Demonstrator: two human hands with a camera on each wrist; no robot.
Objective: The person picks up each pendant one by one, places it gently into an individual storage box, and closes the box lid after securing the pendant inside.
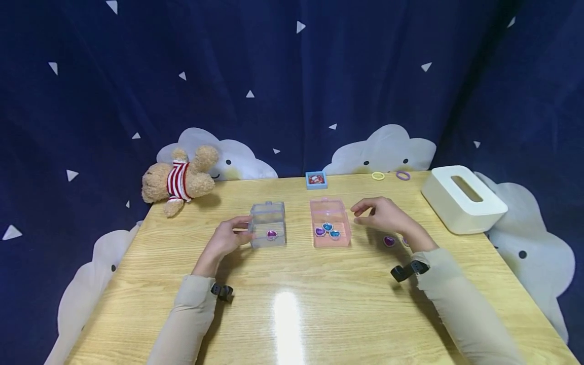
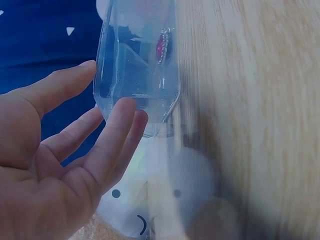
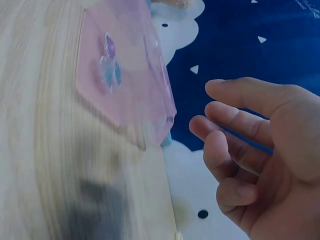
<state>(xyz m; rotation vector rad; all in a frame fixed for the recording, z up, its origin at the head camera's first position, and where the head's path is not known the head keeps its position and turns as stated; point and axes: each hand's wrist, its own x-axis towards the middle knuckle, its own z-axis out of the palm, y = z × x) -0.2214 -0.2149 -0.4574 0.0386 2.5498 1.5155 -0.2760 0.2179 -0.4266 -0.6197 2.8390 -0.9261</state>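
Note:
A clear bluish plastic box (image 1: 267, 241) with its lid up stands at the table's middle, one magenta gem (image 1: 271, 234) inside. At its left side, my left hand (image 1: 226, 236) has its fingertips (image 2: 123, 106) right at the wall, fingers loosely extended. Beside it a pink plastic box (image 1: 331, 242), also lid up, contains a purple gem (image 1: 320, 231) and two blue gems (image 1: 327, 227). Just right of the pink box hovers my right hand (image 1: 382, 215), fingers relaxed and nothing between them. Under the right forearm lie a magenta gem (image 1: 389, 241) and another gem, partly hidden.
A teddy bear (image 1: 181, 177) in a striped shirt lies at the back left. Along the back edge are a small blue-framed square (image 1: 316, 180), a yellow ring (image 1: 377, 176) and a purple ring (image 1: 403, 175). A white tissue box (image 1: 461, 213) stands at the right edge.

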